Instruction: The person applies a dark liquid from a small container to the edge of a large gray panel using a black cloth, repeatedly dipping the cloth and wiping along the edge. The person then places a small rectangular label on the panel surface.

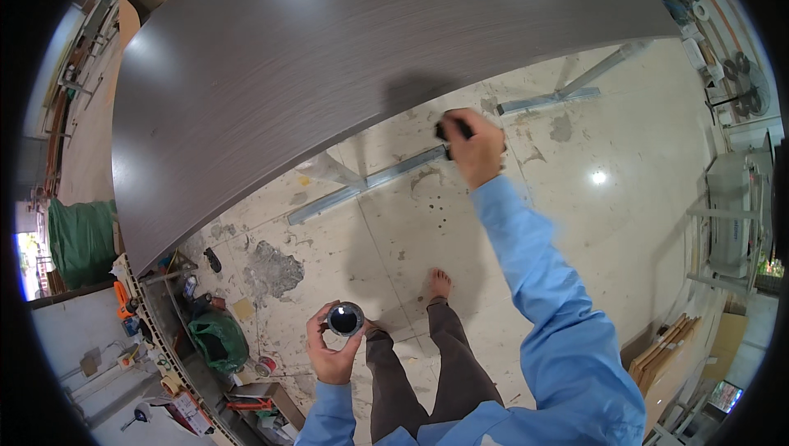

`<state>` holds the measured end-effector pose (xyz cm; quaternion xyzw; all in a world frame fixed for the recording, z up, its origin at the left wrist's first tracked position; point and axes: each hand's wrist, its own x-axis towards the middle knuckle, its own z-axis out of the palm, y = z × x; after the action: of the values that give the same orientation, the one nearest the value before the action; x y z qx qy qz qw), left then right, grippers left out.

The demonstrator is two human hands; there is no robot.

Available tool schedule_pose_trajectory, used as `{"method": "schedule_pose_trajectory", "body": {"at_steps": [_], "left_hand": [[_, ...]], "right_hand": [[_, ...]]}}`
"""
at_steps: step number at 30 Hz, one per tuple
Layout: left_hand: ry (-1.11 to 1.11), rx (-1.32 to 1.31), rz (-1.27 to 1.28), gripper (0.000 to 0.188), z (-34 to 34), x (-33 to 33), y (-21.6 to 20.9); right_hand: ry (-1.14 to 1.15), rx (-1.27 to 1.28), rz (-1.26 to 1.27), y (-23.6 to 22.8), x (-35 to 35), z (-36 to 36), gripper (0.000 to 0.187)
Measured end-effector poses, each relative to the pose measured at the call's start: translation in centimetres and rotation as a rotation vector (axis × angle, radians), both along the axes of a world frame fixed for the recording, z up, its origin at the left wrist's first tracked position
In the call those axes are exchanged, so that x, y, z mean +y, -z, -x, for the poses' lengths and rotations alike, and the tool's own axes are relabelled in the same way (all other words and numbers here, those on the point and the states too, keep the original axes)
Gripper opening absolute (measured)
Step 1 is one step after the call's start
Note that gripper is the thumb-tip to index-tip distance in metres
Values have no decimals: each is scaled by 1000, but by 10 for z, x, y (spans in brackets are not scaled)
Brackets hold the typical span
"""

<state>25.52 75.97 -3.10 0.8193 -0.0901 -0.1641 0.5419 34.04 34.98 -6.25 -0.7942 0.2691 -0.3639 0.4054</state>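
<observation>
Left grip: the left hand (333, 362), at the lower centre of the frame, is clamped round a small round silvery-rimmed container (343, 319), thumb and fingers on opposite sides.
Container: its round face is turned up toward the camera; the inside looks dark and glossy with a bright glint, and I cannot tell what the contents are.
Right grip: the right hand (479, 148), above centre, is closed on a small black object (456, 127), too blurred to identify.
Right arm: the light blue sleeve (538, 277) reaches up from the lower right, extended, bringing the fist just beside the table's edge.
Table: a large dark grey wood-grain tabletop (329, 43) with a bowed near edge fills the top; grey metal legs (362, 186) show beneath.
Floor: cream tiles (575, 224), marked with rough grey patches.
Left side: a green plastic bag (218, 341), contents hidden, sits lower left; a larger green-wrapped bundle (82, 240) stands above it.
Right side: a dark-bladed fan (746, 84) at upper right; brown flat boards (664, 351) lean at lower right.
</observation>
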Motion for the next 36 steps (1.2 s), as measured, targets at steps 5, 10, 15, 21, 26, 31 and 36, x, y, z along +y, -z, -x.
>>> {"method": "schedule_pose_trajectory", "body": {"at_steps": [5, 10, 15, 21, 26, 31, 36], "left_hand": [[26, 9, -35, 62, 2, -8, -4], [40, 6, -61, 61, 4, -11, -6], [44, 19, -15, 61, 4, -18, -7], [80, 24, -28, 62, 6, -30, -10], [83, 14, -19, 62, 6, -29, -8], [76, 33, -9, 62, 6, -27, -6], [64, 24, -13, 63, 7, -22, -5]], "right_hand": [[-69, -1, -16, 14, 28, -10, 9], [197, 104, 36, 1, -66, 16, 9], [305, -34, 15, 0, -117, 38, 11], [281, 77, 80, -1, -142, 36, 14], [322, 95, 76, -10, -156, 37, 12], [18, 157, 67, 1, -122, 34, 13], [318, 100, 121, 5, -165, 41, 16]]}}
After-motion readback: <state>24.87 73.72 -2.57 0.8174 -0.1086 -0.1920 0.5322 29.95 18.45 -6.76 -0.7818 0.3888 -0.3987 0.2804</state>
